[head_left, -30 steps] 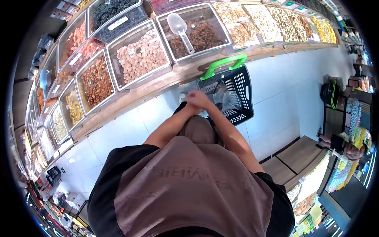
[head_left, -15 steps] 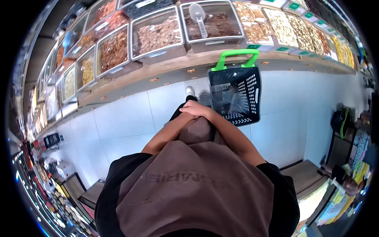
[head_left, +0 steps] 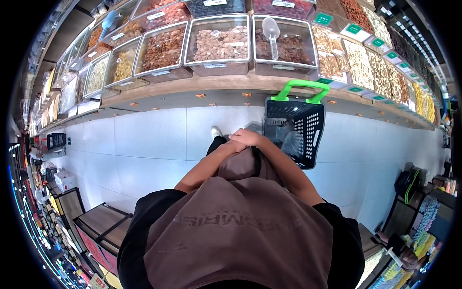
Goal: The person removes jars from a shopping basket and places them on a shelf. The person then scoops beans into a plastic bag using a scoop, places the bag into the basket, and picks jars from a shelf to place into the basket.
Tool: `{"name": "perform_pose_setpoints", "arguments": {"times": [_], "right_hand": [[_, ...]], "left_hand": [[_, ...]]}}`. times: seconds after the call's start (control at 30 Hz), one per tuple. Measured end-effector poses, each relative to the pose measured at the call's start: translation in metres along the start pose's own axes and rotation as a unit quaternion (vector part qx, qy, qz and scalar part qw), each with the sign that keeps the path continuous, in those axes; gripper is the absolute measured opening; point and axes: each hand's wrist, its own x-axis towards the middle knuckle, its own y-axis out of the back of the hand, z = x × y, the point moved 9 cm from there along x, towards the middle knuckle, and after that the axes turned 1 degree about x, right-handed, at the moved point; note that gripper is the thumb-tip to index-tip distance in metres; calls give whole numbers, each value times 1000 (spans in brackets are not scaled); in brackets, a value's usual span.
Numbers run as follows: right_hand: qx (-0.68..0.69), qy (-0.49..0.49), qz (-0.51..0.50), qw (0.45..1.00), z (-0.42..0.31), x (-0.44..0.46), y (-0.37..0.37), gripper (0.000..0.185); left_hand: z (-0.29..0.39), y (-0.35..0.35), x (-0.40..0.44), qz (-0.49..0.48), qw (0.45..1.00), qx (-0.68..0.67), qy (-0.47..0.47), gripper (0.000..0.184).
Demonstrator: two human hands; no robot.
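Note:
My right hand [head_left: 247, 137] lies over my left hand [head_left: 233, 146] in front of my body, the two clasped together. The right fingers are closed around the left hand, whose own fingers are mostly hidden. Just to the right of them is a black basket [head_left: 315, 137] with a green handle [head_left: 305, 84], and clear plastic bags [head_left: 290, 141] lie inside it. No hand touches the basket. Beyond it are lidded bins, one with dark dried pieces [head_left: 293, 47] and a clear scoop [head_left: 271, 34] on its lid, another with pale pink pieces [head_left: 221, 43].
A wooden shelf edge [head_left: 192, 89] runs across under the bins. A blue scoop [head_left: 109, 20] lies at the upper left. Low wooden stands [head_left: 103, 219] are behind at the lower left. One person [head_left: 409, 257] is at the lower right. My shoe [head_left: 216, 131] shows on the tiled floor.
The view has turned and shifted, so the bins and basket now sit further right and lower. My hands, blurred a second ago, came together and stay clasped.

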Motion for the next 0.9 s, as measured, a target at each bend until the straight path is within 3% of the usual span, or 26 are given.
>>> {"name": "perform_pose_setpoints", "arguments": {"times": [0.2, 0.33, 0.37, 0.4, 0.43, 0.53, 0.63, 0.77, 0.83, 0.9], "right_hand": [[1, -48, -44, 998, -5, 21, -10, 73], [41, -65, -66, 995, -24, 53, -23, 71], [37, -67, -68, 995, -21, 63, -29, 71], [18, 16, 1, 1000, -37, 73, -23, 67], [0, 99, 69, 993, -53, 78, -16, 64], [30, 39, 69, 996, -46, 102, -19, 60], [68, -32, 120, 990, -21, 133, -15, 57], [108, -53, 137, 983, -40, 149, -4, 56], [184, -8, 200, 962, -51, 152, 4, 56], [198, -9, 196, 960, -51, 159, 1, 58]], "left_hand": [[-20, 29, -24, 26, 999, -23, -40, 38], [-44, 47, -31, 50, 994, -50, -84, 36], [-48, 50, -30, 52, 990, 4, -128, 35], [-45, 57, -35, 54, 982, 59, -171, 34], [-54, 62, -37, 34, 989, 12, -145, 32], [-71, 81, -34, 64, 983, -85, -148, 30], [-71, 106, -40, 70, 976, -69, -193, 26], [-76, 146, -55, 104, 961, -13, -256, 26], [-90, 172, -65, 102, 977, -104, -157, 28], [-101, 178, -66, 93, 978, -103, -153, 29]]}}
